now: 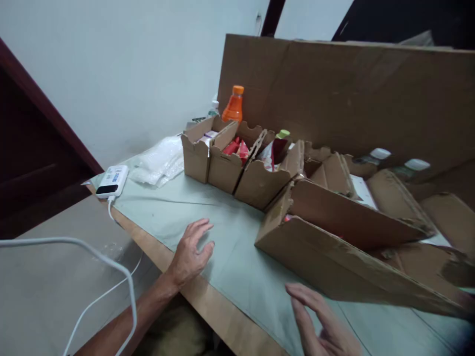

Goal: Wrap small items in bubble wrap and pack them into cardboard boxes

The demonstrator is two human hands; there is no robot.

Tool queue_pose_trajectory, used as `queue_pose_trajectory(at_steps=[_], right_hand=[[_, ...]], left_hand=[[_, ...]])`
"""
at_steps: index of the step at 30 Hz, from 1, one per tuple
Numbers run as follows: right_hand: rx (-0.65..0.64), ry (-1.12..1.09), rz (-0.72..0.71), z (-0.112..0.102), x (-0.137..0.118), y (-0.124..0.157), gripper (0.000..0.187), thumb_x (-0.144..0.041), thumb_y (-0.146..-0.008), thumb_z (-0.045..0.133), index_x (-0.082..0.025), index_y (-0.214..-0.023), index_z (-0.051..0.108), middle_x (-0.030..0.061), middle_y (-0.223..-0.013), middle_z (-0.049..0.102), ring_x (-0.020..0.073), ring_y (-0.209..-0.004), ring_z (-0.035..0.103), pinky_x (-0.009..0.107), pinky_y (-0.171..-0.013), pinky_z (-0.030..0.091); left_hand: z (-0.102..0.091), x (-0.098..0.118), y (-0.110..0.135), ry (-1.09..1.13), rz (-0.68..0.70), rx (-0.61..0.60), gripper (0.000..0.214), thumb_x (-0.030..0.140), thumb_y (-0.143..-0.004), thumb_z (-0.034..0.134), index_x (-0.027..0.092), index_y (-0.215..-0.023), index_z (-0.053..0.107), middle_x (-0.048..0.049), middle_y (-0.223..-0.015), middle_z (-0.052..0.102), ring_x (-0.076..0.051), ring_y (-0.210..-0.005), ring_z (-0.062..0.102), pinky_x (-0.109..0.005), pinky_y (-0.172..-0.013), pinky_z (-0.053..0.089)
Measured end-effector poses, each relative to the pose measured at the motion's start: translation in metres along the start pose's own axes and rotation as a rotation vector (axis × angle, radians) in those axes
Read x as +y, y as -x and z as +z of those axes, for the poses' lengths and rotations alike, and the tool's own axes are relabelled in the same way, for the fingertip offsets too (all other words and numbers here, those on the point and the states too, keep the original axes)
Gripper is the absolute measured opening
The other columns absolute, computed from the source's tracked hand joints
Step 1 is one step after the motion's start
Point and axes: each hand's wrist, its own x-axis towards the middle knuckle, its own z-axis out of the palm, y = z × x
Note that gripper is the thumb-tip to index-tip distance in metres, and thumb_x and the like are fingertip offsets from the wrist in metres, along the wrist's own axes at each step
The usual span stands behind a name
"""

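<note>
My left hand [192, 251] hovers over the green cloth [233, 262] near the table's front edge, fingers apart and nothing in them. Lower right, my right hand [321, 321] is held with its thumb apart from the fingers, also without any object. Just beyond my right hand is the long side of a large open cardboard box [315, 254]. Farther back, several smaller cardboard bins stand in a row: one bin [195, 160] with a pale packet, one bin [222, 173] with red packets [237, 147], and one bin [258, 185] with a red-and-white bag [270, 155].
A white power bank [113, 181] with a plugged-in cable lies at the left corner, beside clear bubble wrap [159, 160]. An orange bottle [233, 105] and capped clear bottles stand behind the bins. A tall cardboard panel [334, 94] closes off the back. A white cable [126, 272] loops at lower left.
</note>
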Motion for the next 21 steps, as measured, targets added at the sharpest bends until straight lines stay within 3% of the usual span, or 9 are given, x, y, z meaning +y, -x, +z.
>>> queue_pose_trajectory(at_steps=[3, 7, 11, 14, 16, 18, 21], right_hand=[[-0.130, -0.161, -0.220, 0.054, -0.034, -0.063, 0.022, -0.010, -0.094, 0.059, -0.024, -0.107, 0.071, 0.0052, -0.099, 0.080, 0.0201, -0.091, 0.077, 0.031, -0.082, 0.062], [-0.326, -0.215, -0.413, 0.146, -0.078, -0.153, 0.027, -0.011, -0.096, 0.053, -0.022, -0.111, 0.072, 0.0090, -0.113, 0.078, 0.0211, -0.102, 0.073, 0.035, -0.090, 0.060], [-0.565, 0.030, -0.466, 0.245, -0.116, -0.239, 0.032, -0.011, -0.094, 0.054, -0.020, -0.119, 0.072, 0.0115, -0.145, 0.063, 0.0272, -0.126, 0.060, 0.044, -0.103, 0.054], [-0.674, 0.175, -0.522, 0.304, -0.141, -0.287, 0.037, -0.008, -0.092, 0.055, -0.018, -0.124, 0.070, 0.0118, -0.163, 0.043, 0.0324, -0.143, 0.045, 0.051, -0.106, 0.050], [-0.708, 0.202, -0.541, 0.329, -0.151, -0.304, 0.045, -0.003, -0.089, 0.055, -0.016, -0.130, 0.066, 0.0133, -0.164, 0.042, 0.0326, -0.147, 0.041, 0.052, -0.107, 0.049], [-0.716, 0.197, -0.550, 0.339, -0.154, -0.307, 0.055, 0.000, -0.088, 0.052, -0.014, -0.141, 0.057, 0.0143, -0.162, 0.045, 0.0300, -0.148, 0.040, 0.050, -0.110, 0.047], [-0.613, 0.144, -0.569, 0.320, -0.144, -0.288, 0.058, -0.002, -0.092, 0.047, -0.011, -0.150, 0.047, 0.0162, -0.163, 0.042, 0.0276, -0.152, 0.036, 0.047, -0.115, 0.042]], left_hand=[[-0.018, -0.024, 0.003, -0.081, 0.014, 0.160, 0.033, 0.018, -0.091, 0.058, 0.020, -0.122, 0.067, -0.0135, -0.129, 0.069, -0.028, -0.124, 0.063, -0.050, -0.106, 0.054], [-0.016, -0.033, 0.009, -0.089, 0.051, 0.198, 0.031, 0.012, -0.087, 0.056, 0.020, -0.114, 0.069, -0.0134, -0.127, 0.070, -0.030, -0.128, 0.060, -0.052, -0.107, 0.053], [-0.011, -0.033, 0.009, -0.081, 0.045, 0.198, 0.032, 0.008, -0.085, 0.053, 0.019, -0.110, 0.069, -0.0143, -0.126, 0.070, -0.030, -0.127, 0.061, -0.051, -0.104, 0.056], [-0.009, -0.036, 0.007, -0.051, 0.044, 0.211, 0.032, 0.008, -0.086, 0.052, 0.020, -0.112, 0.068, -0.0147, -0.124, 0.070, -0.032, -0.129, 0.060, -0.053, -0.102, 0.056], [-0.008, -0.039, 0.007, -0.014, 0.044, 0.214, 0.033, 0.009, -0.086, 0.052, 0.020, -0.112, 0.068, -0.0152, -0.124, 0.070, -0.033, -0.130, 0.059, -0.054, -0.101, 0.056], [-0.006, -0.040, 0.008, 0.036, 0.022, 0.214, 0.034, 0.009, -0.086, 0.052, 0.020, -0.113, 0.069, -0.0153, -0.125, 0.070, -0.033, -0.131, 0.058, -0.054, -0.103, 0.055], [-0.004, -0.040, 0.010, 0.164, -0.067, 0.203, 0.036, 0.012, -0.087, 0.054, 0.021, -0.118, 0.070, -0.0142, -0.128, 0.070, -0.032, -0.130, 0.060, -0.054, -0.108, 0.050]])
